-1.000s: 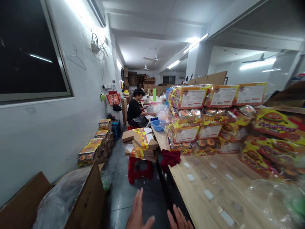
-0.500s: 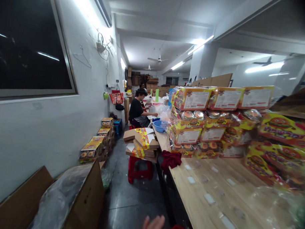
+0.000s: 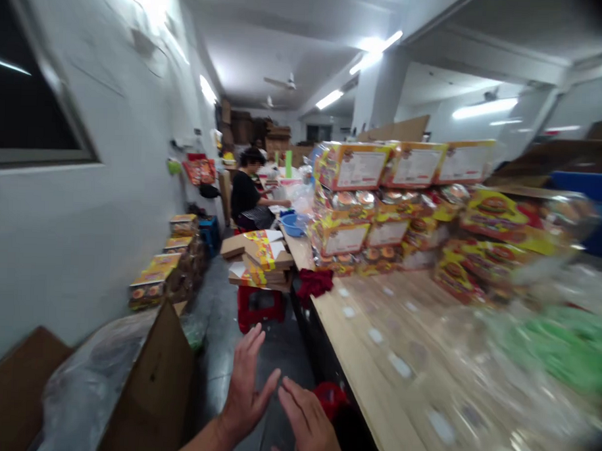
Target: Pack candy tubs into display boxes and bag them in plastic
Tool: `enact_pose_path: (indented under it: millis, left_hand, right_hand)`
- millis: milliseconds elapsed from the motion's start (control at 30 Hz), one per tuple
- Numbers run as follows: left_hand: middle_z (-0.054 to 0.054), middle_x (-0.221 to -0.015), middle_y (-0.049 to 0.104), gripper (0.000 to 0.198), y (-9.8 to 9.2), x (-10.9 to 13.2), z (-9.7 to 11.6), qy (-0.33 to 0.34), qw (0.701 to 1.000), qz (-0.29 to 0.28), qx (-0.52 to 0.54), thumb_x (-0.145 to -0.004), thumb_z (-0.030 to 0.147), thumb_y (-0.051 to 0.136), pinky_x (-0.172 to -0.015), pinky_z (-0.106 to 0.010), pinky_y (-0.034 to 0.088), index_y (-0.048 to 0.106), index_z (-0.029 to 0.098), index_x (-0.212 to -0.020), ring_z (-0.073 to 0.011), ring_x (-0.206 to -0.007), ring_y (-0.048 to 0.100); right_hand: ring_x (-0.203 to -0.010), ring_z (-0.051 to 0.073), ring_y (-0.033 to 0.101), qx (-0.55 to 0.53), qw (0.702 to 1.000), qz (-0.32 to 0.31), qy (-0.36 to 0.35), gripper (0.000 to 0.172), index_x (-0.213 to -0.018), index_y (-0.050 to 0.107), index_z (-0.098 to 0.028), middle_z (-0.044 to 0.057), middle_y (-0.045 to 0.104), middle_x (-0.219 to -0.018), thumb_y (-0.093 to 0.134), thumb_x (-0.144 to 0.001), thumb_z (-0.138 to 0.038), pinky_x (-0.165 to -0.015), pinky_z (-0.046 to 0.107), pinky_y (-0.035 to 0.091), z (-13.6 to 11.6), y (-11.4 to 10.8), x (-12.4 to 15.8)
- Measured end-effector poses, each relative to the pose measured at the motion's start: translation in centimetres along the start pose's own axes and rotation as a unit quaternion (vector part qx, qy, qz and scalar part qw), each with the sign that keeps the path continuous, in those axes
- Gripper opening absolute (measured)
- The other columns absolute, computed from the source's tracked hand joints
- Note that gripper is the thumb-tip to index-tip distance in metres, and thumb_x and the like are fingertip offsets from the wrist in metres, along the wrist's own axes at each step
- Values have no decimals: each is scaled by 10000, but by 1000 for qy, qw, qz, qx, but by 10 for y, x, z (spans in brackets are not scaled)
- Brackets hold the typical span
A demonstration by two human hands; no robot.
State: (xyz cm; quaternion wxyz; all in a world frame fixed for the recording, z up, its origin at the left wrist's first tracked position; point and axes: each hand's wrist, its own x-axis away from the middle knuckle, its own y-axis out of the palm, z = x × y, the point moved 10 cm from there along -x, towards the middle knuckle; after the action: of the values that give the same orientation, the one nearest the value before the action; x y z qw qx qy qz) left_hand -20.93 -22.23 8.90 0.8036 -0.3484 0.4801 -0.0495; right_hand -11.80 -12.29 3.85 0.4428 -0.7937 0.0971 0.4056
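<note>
Both of my hands are raised at the bottom middle of the head view, over the aisle floor. My left hand (image 3: 246,385) has its fingers stretched upward and the thumb spread out, with nothing in it. Close beside it, my right hand (image 3: 310,420) reaches in from below, fingers extended and also holding nothing. The two hands nearly meet at left thumb and right fingertips. Just behind the right hand is a red stool (image 3: 330,399), partly hidden. The wooden table (image 3: 359,379) runs along the right, with small white rectangular pieces (image 3: 399,365) in rows on it.
Stacked toy-burger boxes (image 3: 355,168) stand on the table, near green plastic bags (image 3: 558,346). Flat printed cartons (image 3: 260,267) lie on another red stool (image 3: 261,308). An open cardboard box (image 3: 147,384) is at left. A person (image 3: 247,191) sits farther back.
My view has turned right and slightly down. My left hand has come into view, and both hands now show higher and more fully. More green plastic shows on the table's right side.
</note>
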Motion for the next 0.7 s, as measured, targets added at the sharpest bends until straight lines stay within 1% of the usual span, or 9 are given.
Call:
enact_pose_path:
  millis: [100,200,267,333,400,467,567,633,700]
  left_hand:
    - [-87,-1250,652,390,45,23,32,121,985,-106,67,-905,194,558,-1059,-410,459,526,222,-1292,-221,-1214,578]
    - [-53,-1130,714,264,91,60,79,252,935,-198,155,-875,167,575,-1030,-369,489,630,234,-1124,-196,-1120,635]
    - [-61,-1146,711,263,116,84,117,333,881,-258,215,-865,171,571,-1044,-388,483,648,236,-1108,-206,-1135,630]
    - [-78,-1188,694,270,136,100,157,392,824,-311,266,-872,177,556,-1061,-420,469,651,230,-1119,-223,-1172,609]
    - [-108,-1224,671,282,153,109,199,434,776,-340,307,-890,187,538,-1056,-449,467,647,203,-1149,-244,-1187,595]
    - [-140,-1258,647,318,169,119,243,474,733,-355,335,-907,219,531,-1036,-471,473,630,174,-1206,-268,-1190,586]
    - [-159,-1306,617,384,192,146,297,521,681,-370,357,-914,292,545,-1019,-494,467,603,167,-1272,-300,-1202,572]
    - [-152,-1311,621,369,204,163,317,539,679,-353,353,-917,301,546,-1002,-489,465,619,179,-1258,-309,-1193,580]
    - [-140,-1307,631,345,209,173,325,559,698,-293,338,-924,273,541,-958,-453,477,627,189,-1247,-304,-1164,604]
  right_hand:
    - [-1108,265,648,-7,988,-52,146,529,-1301,590,-143,138,662,-1241,593,-782,-244,-963,381,549,19,-8,47]
    - [-1023,252,687,35,940,-45,337,463,-1181,658,-154,128,706,-1134,519,-739,-149,-909,356,575,35,-32,147]
    - [-953,242,717,73,899,0,432,404,-1135,682,-168,123,730,-1056,478,-786,-156,-837,321,600,22,-55,224]
    - [-928,238,730,120,845,81,515,342,-1105,697,-187,116,742,-1023,454,-864,-205,-803,300,610,-9,-84,297]
    - [-945,246,728,180,762,178,595,309,-1081,706,-197,114,742,-1037,459,-916,-284,-813,309,610,-56,-114,360]
    - [-958,259,723,242,656,266,663,319,-1074,701,-189,119,736,-1051,478,-924,-361,-827,335,608,-113,-136,410]
    - [-977,277,711,317,487,368,725,400,-1130,659,-147,148,720,-1068,458,-925,-426,-854,388,595,-197,-143,457]
    - [-1065,296,675,350,400,396,749,462,-1193,618,-113,181,686,-1142,437,-927,-444,-928,436,558,-236,-132,471]
    - [-1224,316,578,354,352,387,775,530,-1284,562,-80,211,606,-1287,422,-927,-445,-1047,480,470,-252,-115,473]
